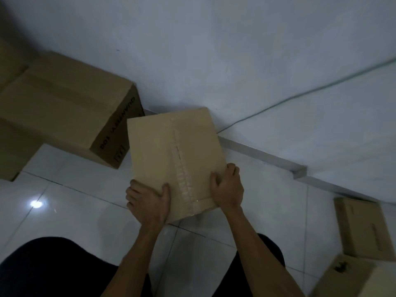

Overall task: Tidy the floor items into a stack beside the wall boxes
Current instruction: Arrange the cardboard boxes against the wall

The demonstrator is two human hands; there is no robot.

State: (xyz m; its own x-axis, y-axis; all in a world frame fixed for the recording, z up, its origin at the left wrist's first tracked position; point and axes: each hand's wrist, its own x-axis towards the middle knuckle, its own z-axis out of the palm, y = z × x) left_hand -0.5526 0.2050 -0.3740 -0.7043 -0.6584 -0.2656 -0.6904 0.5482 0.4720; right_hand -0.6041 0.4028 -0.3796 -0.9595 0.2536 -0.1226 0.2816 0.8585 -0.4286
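Cardboard box (pixel 173 155) at the wall (pixel 214 50)
Left hand (pixel 147 202) and right hand (pixel 227 189) grip its near corners, beside stacked wall boxes (pixel 64 108)

Wall box (pixel 70 108) side: "QUANTITY", then likely "100", upside down.
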